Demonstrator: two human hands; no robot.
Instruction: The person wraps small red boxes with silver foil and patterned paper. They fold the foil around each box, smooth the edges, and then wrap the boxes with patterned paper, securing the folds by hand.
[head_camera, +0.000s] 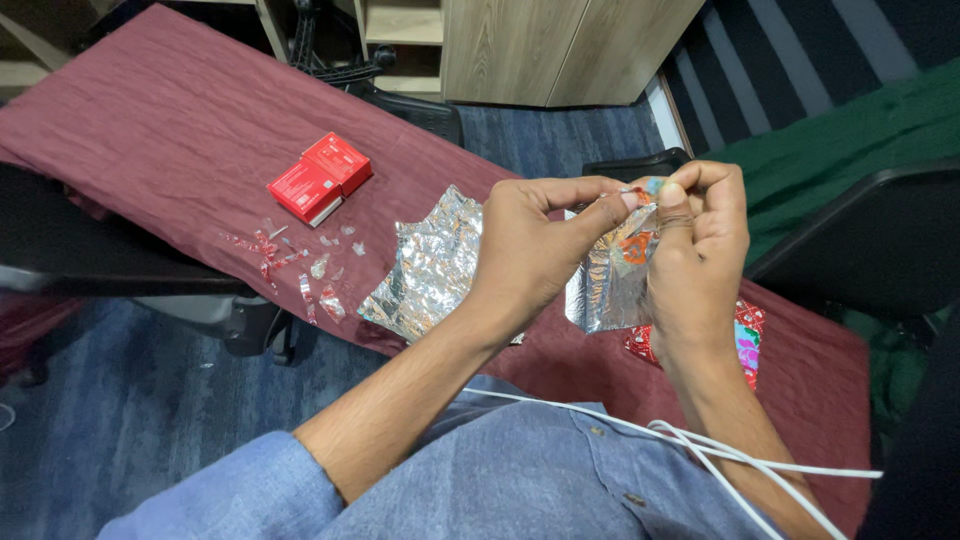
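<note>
My left hand (530, 245) and my right hand (700, 240) meet above the maroon-covered table (150, 130), both pinching the top edge of a silvery foil wrapper (605, 290) with orange print. The wrapper hangs down between the hands, its shiny inner side facing me. A second opened foil wrapper (425, 270) lies flat on the cloth just left of my left wrist. A red patterned packet (745, 340) lies on the cloth under my right forearm, partly hidden.
A red box (320, 178) sits further left on the cloth, with several torn red and clear wrapper scraps (300, 265) near the table edge. White cables (700, 450) cross my lap. A dark chair (870, 240) with green cloth stands at right; wooden cabinets behind.
</note>
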